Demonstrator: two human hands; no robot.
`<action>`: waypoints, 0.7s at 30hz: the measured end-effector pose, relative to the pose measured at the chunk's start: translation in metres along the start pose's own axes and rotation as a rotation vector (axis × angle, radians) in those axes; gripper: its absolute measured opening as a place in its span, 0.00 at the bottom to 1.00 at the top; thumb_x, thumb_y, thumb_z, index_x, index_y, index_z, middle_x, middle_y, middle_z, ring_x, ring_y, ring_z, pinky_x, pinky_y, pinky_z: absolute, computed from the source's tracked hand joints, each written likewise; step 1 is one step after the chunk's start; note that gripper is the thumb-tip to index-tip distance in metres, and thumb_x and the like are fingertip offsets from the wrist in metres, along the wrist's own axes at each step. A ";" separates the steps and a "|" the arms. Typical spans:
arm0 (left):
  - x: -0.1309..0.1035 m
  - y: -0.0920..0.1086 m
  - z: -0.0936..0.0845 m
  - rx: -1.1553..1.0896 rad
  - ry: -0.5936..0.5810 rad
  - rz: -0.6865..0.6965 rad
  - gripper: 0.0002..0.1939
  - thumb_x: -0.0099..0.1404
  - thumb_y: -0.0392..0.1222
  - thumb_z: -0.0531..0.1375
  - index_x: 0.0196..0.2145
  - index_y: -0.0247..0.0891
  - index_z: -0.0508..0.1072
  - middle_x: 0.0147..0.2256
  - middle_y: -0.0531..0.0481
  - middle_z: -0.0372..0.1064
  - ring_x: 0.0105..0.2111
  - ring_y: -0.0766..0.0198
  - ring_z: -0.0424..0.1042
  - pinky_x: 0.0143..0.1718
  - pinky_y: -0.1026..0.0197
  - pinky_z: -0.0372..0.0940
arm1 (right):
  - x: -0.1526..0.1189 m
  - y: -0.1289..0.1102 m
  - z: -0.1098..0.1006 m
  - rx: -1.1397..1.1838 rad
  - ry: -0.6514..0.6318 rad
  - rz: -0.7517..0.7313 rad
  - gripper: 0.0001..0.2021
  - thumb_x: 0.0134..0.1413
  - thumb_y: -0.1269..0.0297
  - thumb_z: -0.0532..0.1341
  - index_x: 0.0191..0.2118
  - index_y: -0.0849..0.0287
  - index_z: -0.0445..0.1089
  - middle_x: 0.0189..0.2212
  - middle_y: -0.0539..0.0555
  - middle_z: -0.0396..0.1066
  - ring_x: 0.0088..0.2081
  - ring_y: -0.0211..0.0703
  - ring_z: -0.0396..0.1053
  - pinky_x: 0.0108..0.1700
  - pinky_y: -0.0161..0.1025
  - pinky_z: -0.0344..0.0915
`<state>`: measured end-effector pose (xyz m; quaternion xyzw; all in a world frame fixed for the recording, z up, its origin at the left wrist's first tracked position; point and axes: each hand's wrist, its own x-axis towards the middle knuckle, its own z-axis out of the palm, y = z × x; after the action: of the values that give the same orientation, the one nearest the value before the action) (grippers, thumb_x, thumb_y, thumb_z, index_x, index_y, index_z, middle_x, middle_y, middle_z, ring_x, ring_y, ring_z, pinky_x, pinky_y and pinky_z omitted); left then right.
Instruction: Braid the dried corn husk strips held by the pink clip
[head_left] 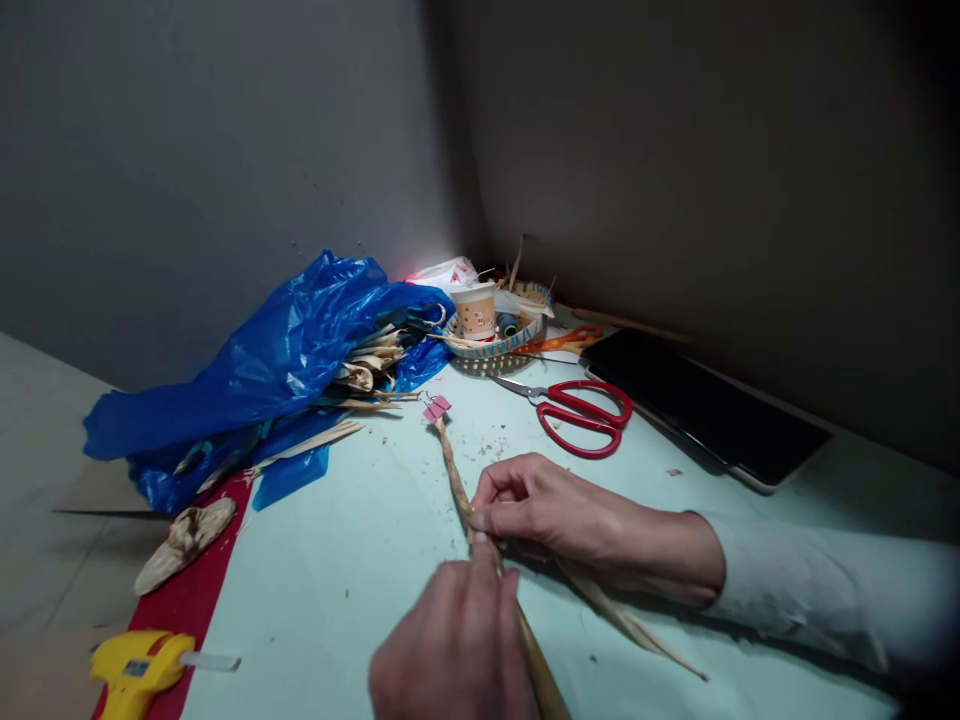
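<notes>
tan, twisted cord of dried plant strips lies at the middle of the pale green table, its far end held by a small pink binder clip, likely so the twist cannot unravel. your right hand has its grip pinching the cord's nearer part between thumb and finger, while your left hand, blurred, pinches just below, presumably to hold the strands tight; red-handled metal scissors lie beyond, out of your way.
</notes>
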<state>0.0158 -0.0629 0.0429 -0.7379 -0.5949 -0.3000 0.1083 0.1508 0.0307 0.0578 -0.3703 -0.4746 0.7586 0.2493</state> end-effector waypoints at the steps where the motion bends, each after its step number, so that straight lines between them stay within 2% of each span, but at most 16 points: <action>1: 0.006 -0.005 -0.004 -0.152 -0.016 -0.117 0.10 0.68 0.37 0.55 0.42 0.38 0.76 0.28 0.50 0.74 0.26 0.65 0.73 0.26 0.64 0.62 | -0.001 -0.001 0.001 0.007 0.000 0.003 0.06 0.46 0.70 0.62 0.24 0.62 0.64 0.13 0.41 0.56 0.16 0.28 0.48 0.19 0.31 0.42; 2: 0.013 -0.010 -0.007 -0.329 -0.043 -0.274 0.10 0.67 0.39 0.55 0.39 0.38 0.76 0.31 0.48 0.75 0.30 0.62 0.74 0.32 0.63 0.65 | -0.001 -0.002 0.002 0.016 -0.003 0.000 0.06 0.45 0.69 0.63 0.24 0.61 0.64 0.13 0.40 0.56 0.16 0.28 0.48 0.19 0.30 0.42; 4: 0.025 -0.018 -0.011 -0.650 -0.223 -0.683 0.11 0.65 0.46 0.58 0.38 0.38 0.75 0.32 0.47 0.75 0.30 0.61 0.74 0.32 0.62 0.66 | -0.002 -0.003 0.002 0.023 -0.020 -0.015 0.09 0.44 0.67 0.65 0.25 0.61 0.63 0.12 0.40 0.56 0.16 0.28 0.48 0.19 0.30 0.42; 6: 0.036 -0.022 -0.011 -0.982 -0.411 -0.869 0.13 0.63 0.47 0.61 0.40 0.36 0.73 0.31 0.48 0.74 0.29 0.62 0.73 0.34 0.62 0.67 | -0.003 -0.002 0.002 0.011 -0.044 -0.041 0.12 0.44 0.62 0.66 0.25 0.61 0.63 0.13 0.41 0.57 0.16 0.28 0.48 0.19 0.31 0.42; 7: 0.039 -0.022 -0.010 -1.120 -0.476 -0.906 0.13 0.62 0.45 0.61 0.41 0.35 0.72 0.31 0.48 0.74 0.28 0.63 0.72 0.34 0.61 0.67 | -0.003 -0.002 0.002 -0.004 -0.060 -0.058 0.13 0.45 0.60 0.66 0.25 0.61 0.63 0.13 0.41 0.58 0.16 0.28 0.49 0.20 0.31 0.42; 9: 0.043 -0.019 -0.007 -1.284 -0.520 -0.929 0.11 0.62 0.43 0.61 0.39 0.34 0.71 0.26 0.52 0.70 0.24 0.68 0.68 0.31 0.65 0.64 | -0.003 0.000 0.000 -0.051 -0.072 -0.093 0.13 0.47 0.58 0.65 0.25 0.62 0.63 0.13 0.42 0.59 0.17 0.29 0.48 0.20 0.31 0.43; 12: 0.044 -0.017 -0.003 -1.352 -0.521 -0.968 0.09 0.60 0.41 0.63 0.34 0.33 0.69 0.20 0.60 0.58 0.17 0.77 0.53 0.21 0.72 0.49 | -0.001 0.003 -0.003 -0.176 -0.058 -0.141 0.11 0.50 0.61 0.63 0.27 0.63 0.66 0.14 0.42 0.57 0.18 0.29 0.48 0.21 0.31 0.43; 14: 0.042 -0.017 -0.001 -1.351 -0.519 -0.990 0.11 0.58 0.42 0.64 0.31 0.34 0.67 0.20 0.62 0.55 0.16 0.79 0.45 0.18 0.71 0.41 | 0.000 0.004 -0.006 -0.259 -0.044 -0.162 0.08 0.51 0.64 0.61 0.28 0.64 0.68 0.16 0.42 0.56 0.19 0.30 0.48 0.22 0.31 0.45; 18: 0.038 -0.017 0.002 -1.215 -0.469 -0.981 0.12 0.58 0.44 0.63 0.29 0.35 0.65 0.20 0.60 0.59 0.15 0.78 0.47 0.18 0.69 0.40 | -0.001 0.005 -0.010 -0.413 -0.024 -0.206 0.09 0.53 0.64 0.59 0.29 0.65 0.70 0.19 0.45 0.58 0.22 0.32 0.51 0.24 0.31 0.48; 21: 0.034 -0.013 0.005 -1.087 -0.424 -0.963 0.12 0.58 0.45 0.63 0.28 0.35 0.65 0.19 0.60 0.59 0.16 0.77 0.49 0.18 0.69 0.41 | -0.008 0.001 -0.011 -0.680 0.009 -0.304 0.11 0.58 0.64 0.56 0.29 0.64 0.71 0.22 0.48 0.64 0.25 0.35 0.56 0.27 0.33 0.50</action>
<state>0.0086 -0.0288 0.0561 -0.3880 -0.6278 -0.4168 -0.5307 0.1642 0.0302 0.0570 -0.3606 -0.7480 0.5103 0.2237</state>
